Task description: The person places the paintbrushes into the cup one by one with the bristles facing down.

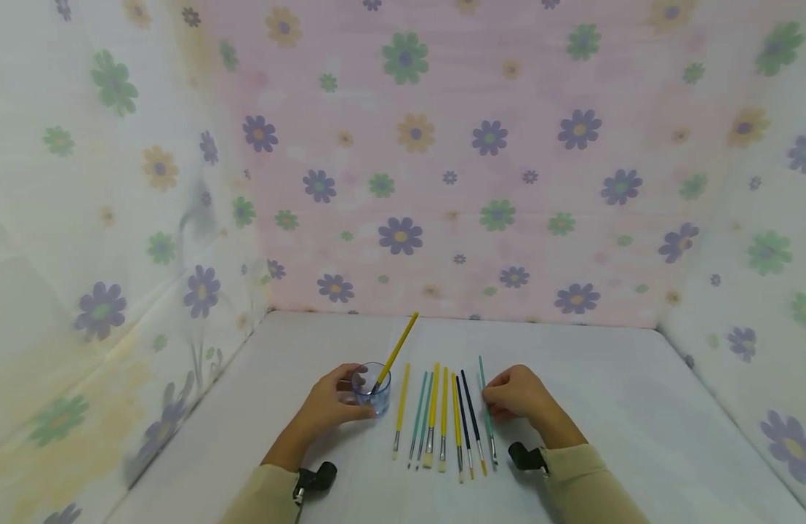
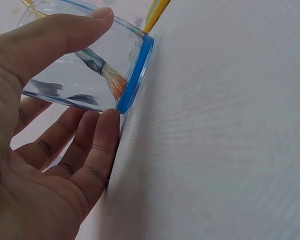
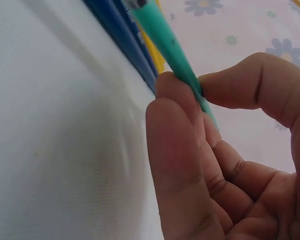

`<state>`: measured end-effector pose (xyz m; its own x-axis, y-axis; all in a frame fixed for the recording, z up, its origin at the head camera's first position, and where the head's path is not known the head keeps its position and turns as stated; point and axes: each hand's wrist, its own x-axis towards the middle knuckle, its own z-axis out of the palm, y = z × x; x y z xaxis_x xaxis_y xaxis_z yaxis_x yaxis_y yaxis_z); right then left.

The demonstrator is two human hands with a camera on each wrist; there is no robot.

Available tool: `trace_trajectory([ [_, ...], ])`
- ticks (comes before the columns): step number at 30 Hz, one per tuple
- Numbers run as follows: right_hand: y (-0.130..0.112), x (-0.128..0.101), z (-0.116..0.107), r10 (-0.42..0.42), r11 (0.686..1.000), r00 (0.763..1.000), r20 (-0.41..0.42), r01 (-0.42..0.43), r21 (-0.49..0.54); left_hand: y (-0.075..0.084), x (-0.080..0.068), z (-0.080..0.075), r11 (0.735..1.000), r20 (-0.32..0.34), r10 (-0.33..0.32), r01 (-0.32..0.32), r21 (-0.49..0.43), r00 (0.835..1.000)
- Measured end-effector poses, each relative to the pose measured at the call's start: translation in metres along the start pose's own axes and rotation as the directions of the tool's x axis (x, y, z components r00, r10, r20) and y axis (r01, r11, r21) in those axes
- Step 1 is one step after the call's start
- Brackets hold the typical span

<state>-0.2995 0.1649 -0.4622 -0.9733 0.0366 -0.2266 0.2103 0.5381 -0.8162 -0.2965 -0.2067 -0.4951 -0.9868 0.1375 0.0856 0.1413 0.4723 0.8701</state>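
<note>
My left hand point(image 1: 326, 405) holds a clear glass cup point(image 1: 380, 403) around its side, thumb on the near side and fingers on the other. Inside the cup leans a yellow-handled paintbrush point(image 1: 399, 351), and its bristles point(image 2: 114, 82) point down near the blue-tinted base in the left wrist view. My right hand point(image 1: 524, 394) pinches a teal paintbrush point(image 3: 166, 39) by its handle between thumb and fingertips. That brush lies at the right end of a row, its bristle end toward me.
Between the hands, several paintbrushes lie side by side on the white table point(image 1: 625, 407): yellow ones point(image 1: 433, 407), thin teal ones point(image 1: 419, 409) and dark blue ones point(image 1: 471, 405). A flowered cloth wall point(image 1: 442, 167) rises behind the table, with others at both sides.
</note>
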Motion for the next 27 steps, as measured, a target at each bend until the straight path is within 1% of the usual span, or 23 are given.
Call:
trace_trajectory([
  [6, -0.006, -0.001, -0.004, -0.024, 0.999, 1.000, -0.010, 0.024, 0.049, 0.002, 0.003, 0.003, 1.000, 0.002, -0.012, 0.012, 0.023, 1.000],
  [10, -0.017, -0.006, -0.006, -0.068, 0.995, 0.998, -0.015, 0.069, 0.073, 0.000, 0.002, 0.002, 0.999, -0.003, -0.015, 0.015, 0.041, 1.000],
  [14, -0.029, -0.011, -0.007, -0.121, 0.987, 0.992, -0.026, 0.124, 0.103, -0.001, -0.001, 0.002, 1.000, 0.008, -0.013, 0.013, 0.015, 1.000],
  [20, -0.047, -0.015, -0.003, -0.194, 0.970, 0.980, -0.033, 0.197, 0.140, 0.000, -0.003, 0.001, 1.000, 0.021, 0.010, -0.010, -0.027, 1.000],
  [27, -0.064, -0.019, 0.003, -0.285, 0.939, 0.957, -0.051, 0.289, 0.185, -0.001, -0.002, 0.000, 0.998, 0.037, 0.026, -0.024, -0.051, 0.999],
])
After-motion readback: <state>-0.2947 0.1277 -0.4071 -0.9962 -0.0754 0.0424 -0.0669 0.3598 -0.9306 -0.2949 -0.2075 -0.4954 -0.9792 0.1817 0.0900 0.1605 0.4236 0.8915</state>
